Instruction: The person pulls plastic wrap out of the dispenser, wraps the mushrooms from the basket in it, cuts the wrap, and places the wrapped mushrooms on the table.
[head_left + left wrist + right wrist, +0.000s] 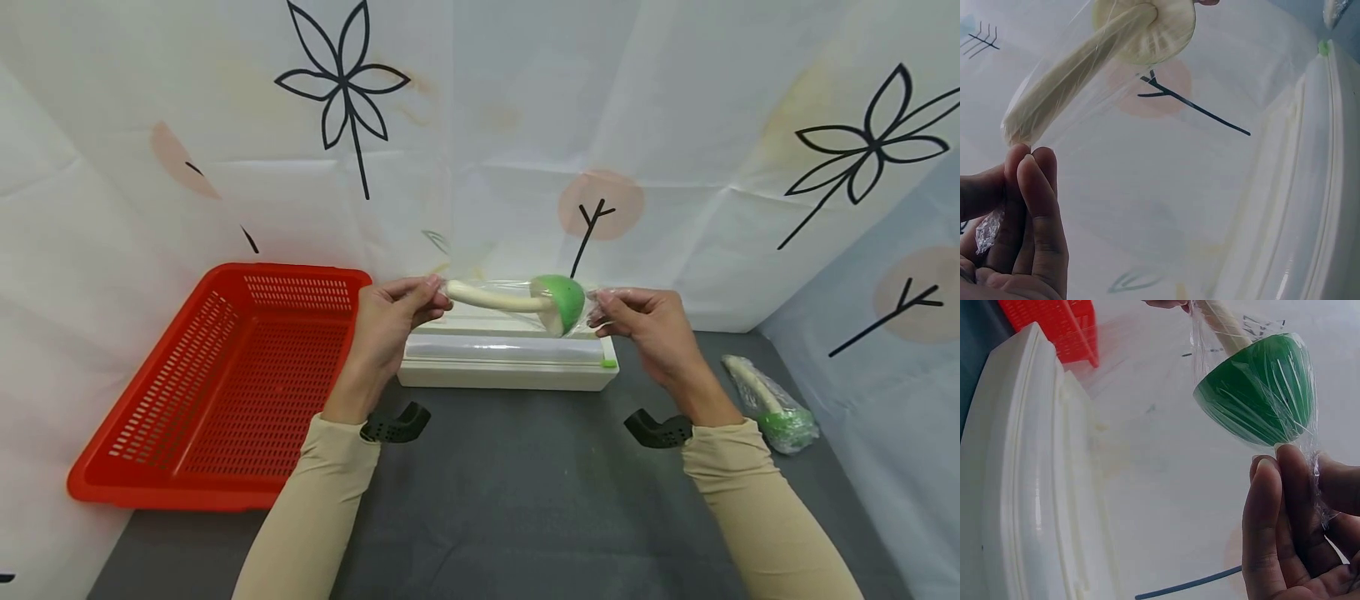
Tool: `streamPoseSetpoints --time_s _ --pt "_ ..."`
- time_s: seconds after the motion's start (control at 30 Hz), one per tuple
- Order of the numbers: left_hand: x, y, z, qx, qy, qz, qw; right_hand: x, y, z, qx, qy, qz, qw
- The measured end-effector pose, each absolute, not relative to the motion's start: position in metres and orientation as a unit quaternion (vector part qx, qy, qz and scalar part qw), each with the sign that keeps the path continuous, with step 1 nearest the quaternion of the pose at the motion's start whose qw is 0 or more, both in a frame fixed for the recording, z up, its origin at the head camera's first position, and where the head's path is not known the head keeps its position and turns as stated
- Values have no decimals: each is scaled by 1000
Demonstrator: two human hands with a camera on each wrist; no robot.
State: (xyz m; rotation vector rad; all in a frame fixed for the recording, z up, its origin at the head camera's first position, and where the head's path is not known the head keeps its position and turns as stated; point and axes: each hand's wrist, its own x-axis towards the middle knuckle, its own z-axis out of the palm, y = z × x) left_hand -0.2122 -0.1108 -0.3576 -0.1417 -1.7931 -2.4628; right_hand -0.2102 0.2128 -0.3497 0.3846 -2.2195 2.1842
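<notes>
A toy mushroom (525, 302), green-capped and cream-stemmed, was held in the air above the film dispenser (506, 360) at the bench's far edge, already sheathed in clear film. The film ends were pinched by the left hand (390, 321) and right hand (645, 325). Judged from this, twisting shut and setting down remained; a wrapped mushroom (772, 404) lay by the right edge, and the red basket (217, 383) stood at the left.

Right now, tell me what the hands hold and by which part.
A wrapped toy mushroom: the left hand pinches the film at the stem end, the right hand at the cap end.
</notes>
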Motion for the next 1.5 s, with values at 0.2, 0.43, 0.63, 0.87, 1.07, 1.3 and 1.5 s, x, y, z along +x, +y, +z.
streamPoseSetpoints --time_s 0.2,0.43,0.63,0.87,1.07,1.3,1.5 --pt "-208 -111 -351 -56 -580 -811 53 -206 214 -342 133 -699 702 12" --pt "-203 -111 -345 -66 -578 -811 63 -201 215 -334 141 -687 712 14" --pt "-199 -111 -340 -80 -577 -810 68 -197 214 -328 143 -681 718 17" --pt "-194 -110 -331 -86 -569 -815 73 -193 213 -320 147 -658 738 23" --pt "-189 -109 -322 -88 -559 -820 81 -188 212 -312 164 -655 737 38" --pt "-183 -109 -313 -98 -564 -815 91 -183 212 -304 171 -651 738 52" --pt "-178 -109 -308 -104 -569 -811 93 -179 213 -299 171 -654 734 58"
